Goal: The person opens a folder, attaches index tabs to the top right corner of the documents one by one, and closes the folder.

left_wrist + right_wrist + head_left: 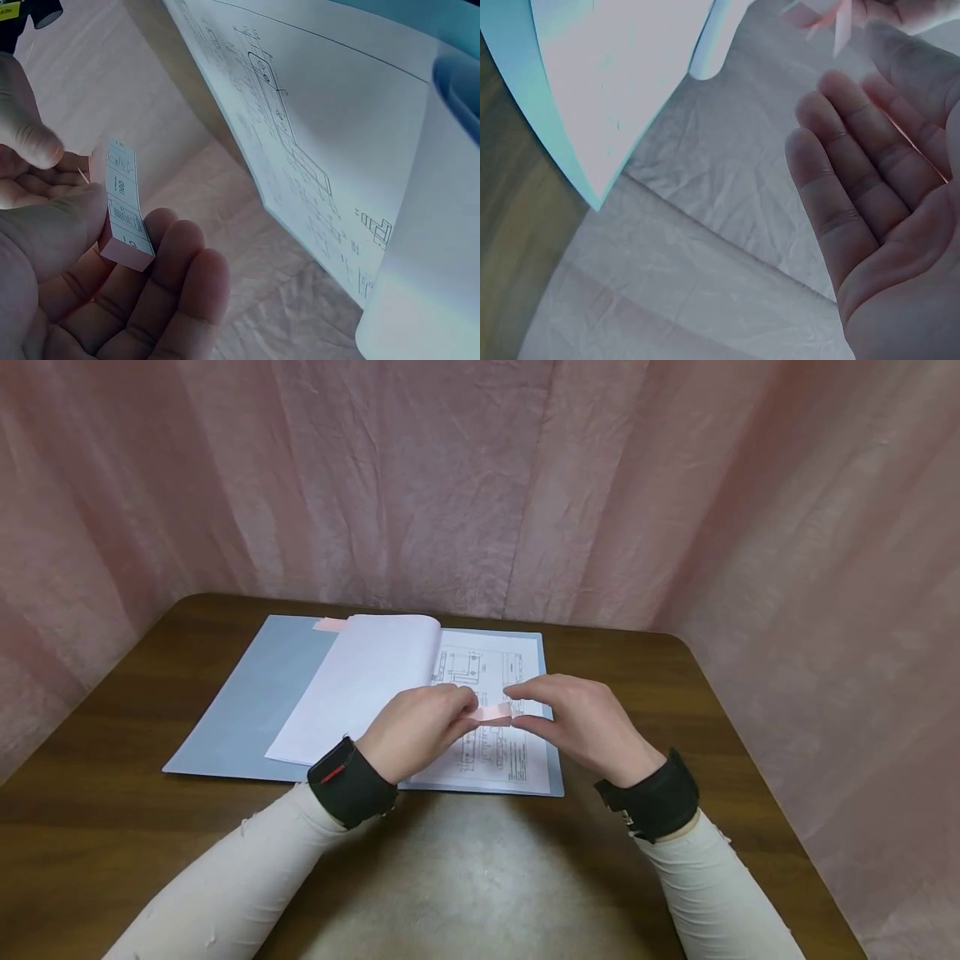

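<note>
My left hand (pixel 420 722) pinches a narrow pad of pink sticky notes (pixel 492 713) between thumb and fingers, above the open folder. In the left wrist view the side of the sticky note pad (pixel 124 191) with printed boxes and lettering faces the camera. Close to the pad's free end is my right hand (pixel 581 718), thumb and forefinger parted. The right wrist view shows that hand's fingers (pixel 844 176) loosely extended, and pink slips (pixel 829 19) fanned apart near its thumb. Below both hands lies a page with technical drawings (pixel 517 664).
The light blue folder (pixel 262 693) lies spread on the brown wooden table (pixel 637 672). White sheets (pixel 360 685) are folded over to its left half, with a pink sticky note (pixel 330 624) at their top edge. A pink curtain (pixel 450 485) hangs behind and beside the table.
</note>
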Tool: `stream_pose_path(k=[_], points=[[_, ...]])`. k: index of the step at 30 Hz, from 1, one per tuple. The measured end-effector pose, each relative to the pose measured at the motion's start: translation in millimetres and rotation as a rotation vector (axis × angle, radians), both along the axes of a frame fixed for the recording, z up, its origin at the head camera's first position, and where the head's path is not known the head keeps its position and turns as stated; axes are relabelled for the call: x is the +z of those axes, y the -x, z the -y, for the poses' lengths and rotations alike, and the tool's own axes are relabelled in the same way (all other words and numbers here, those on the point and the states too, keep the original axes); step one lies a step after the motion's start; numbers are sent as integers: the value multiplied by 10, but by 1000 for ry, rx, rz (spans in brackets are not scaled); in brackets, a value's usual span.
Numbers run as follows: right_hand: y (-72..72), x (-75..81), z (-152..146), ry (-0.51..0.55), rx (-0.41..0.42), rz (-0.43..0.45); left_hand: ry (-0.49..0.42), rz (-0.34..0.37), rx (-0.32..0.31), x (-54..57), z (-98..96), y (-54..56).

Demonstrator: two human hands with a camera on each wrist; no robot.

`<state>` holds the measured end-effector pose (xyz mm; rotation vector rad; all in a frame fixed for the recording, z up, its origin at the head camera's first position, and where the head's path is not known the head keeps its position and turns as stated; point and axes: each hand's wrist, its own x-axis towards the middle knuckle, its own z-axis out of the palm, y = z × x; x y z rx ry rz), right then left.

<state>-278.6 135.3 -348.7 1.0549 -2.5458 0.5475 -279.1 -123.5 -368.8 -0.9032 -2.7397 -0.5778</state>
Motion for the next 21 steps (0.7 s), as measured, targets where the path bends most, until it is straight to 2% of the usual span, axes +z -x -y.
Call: stream_pose_path(k=[10,21], points=[[23,-57,65,-18,60,-78,9,-53,-44,-29,-5,-36],[14,-69,74,-34,57,-76,7,-88,-70,-48,-5,-47]])
